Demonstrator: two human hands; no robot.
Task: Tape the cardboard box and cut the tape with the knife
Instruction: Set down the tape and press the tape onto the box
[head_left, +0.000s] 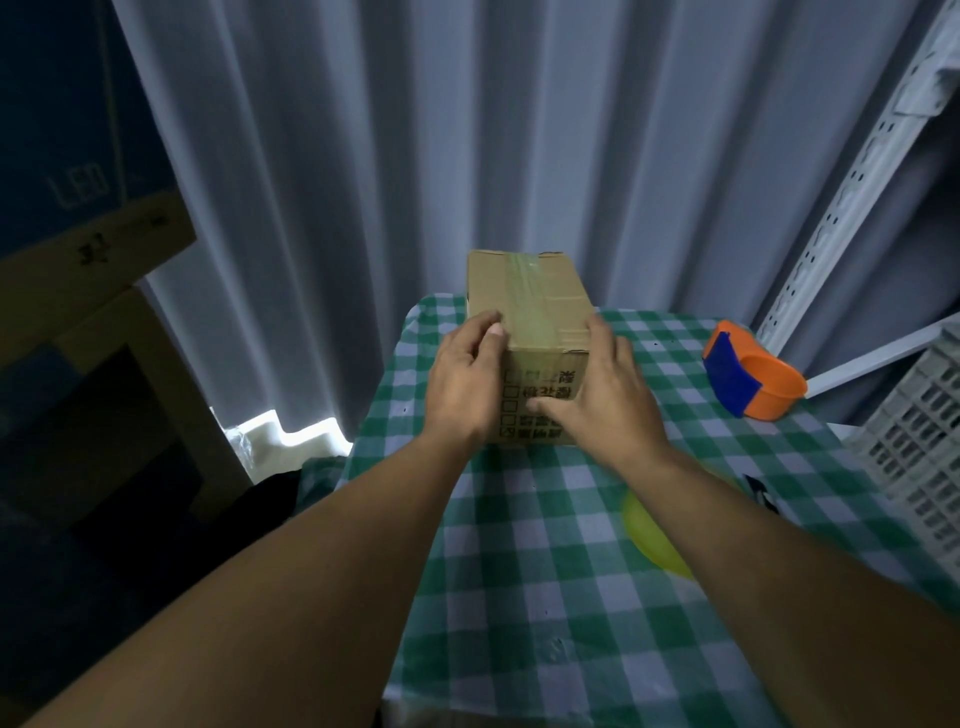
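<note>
A small cardboard box (527, 291) stands at the far end of the checked table, with a strip of clear tape running down the middle of its top. My left hand (462, 376) grips its left near corner, thumb on the top. My right hand (605, 392) presses against the near face and right edge, fingers spread over the printed text. An orange and blue tape dispenser (748, 376) lies on the table to the right, apart from both hands. A yellow-green object (652, 538) lies partly hidden under my right forearm. No knife is visible.
The green and white checked cloth (545, 597) covers the table. A grey slotted crate (919, 452) sits at the right edge. Grey curtains (415, 156) hang behind. Stacked cartons (78, 270) and dark shelving stand to the left.
</note>
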